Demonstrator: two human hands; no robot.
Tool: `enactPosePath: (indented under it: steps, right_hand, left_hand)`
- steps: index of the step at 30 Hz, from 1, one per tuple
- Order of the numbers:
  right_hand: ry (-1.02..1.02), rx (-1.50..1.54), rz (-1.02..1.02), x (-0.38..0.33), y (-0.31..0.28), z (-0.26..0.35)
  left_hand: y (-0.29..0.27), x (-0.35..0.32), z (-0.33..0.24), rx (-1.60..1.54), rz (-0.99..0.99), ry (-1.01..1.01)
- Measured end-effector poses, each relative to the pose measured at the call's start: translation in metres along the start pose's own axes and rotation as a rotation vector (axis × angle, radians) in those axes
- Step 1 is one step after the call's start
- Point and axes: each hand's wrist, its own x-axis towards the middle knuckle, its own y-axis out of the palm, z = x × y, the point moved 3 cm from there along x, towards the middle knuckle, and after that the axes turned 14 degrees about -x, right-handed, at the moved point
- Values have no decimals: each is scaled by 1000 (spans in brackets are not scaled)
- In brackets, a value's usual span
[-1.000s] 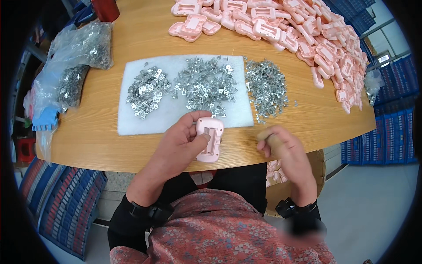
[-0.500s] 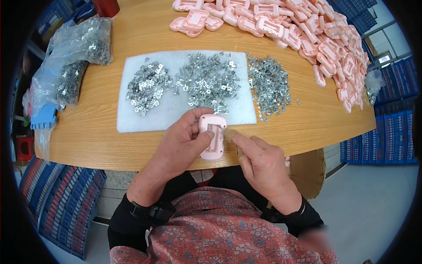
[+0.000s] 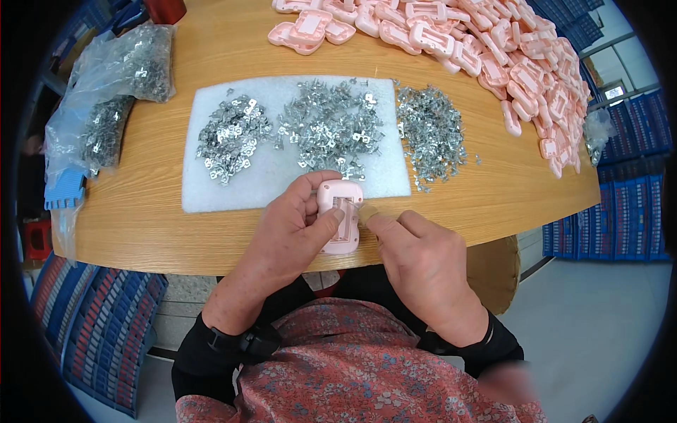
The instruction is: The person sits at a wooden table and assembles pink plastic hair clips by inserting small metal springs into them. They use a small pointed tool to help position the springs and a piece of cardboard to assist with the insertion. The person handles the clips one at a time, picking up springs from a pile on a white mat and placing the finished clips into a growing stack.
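My left hand (image 3: 293,229) grips a pink plastic casing (image 3: 340,215) at the near edge of the wooden table (image 3: 162,225), thumb and fingers around its left side. My right hand (image 3: 416,257) sits just right of the casing, its pinched fingertips touching the casing's right edge; whether a small metal piece is between them I cannot tell. Just beyond lies a white foam pad (image 3: 275,176) carrying two heaps of small metal clips (image 3: 328,127). A third heap of metal pieces (image 3: 431,134) lies on the bare wood to its right.
A long pile of pink casings (image 3: 508,49) curves along the far and right side of the table. Clear plastic bags of metal parts (image 3: 116,92) lie at the left, with a blue comb-like piece (image 3: 65,194) near them. Blue crates (image 3: 606,211) stand on the floor at right.
My right hand came in from the table's right edge to the casing's right side and now touches it. My left hand kept hold of the casing.
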Motion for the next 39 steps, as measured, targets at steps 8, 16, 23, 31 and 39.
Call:
enactPosePath:
  steps: [8,16,23,31,39]
  right_hand:
    - [18,97,6,1,-1,-4]
    - [-46,38,-42,5,-2,-7]
    - [-52,41,-47,6,-1,-8]
    - [-68,22,-18,8,-1,-4]
    - [-77,166,-17,8,-9,-7]
  left_hand:
    - [0,1,-2,3,-8,-5]
    - [1,2,-2,-5,-22,3]
    - [0,2,-2,0,-24,7]
    - [1,2,2,3,-21,40]
    - [-2,2,2,41,-13,24]
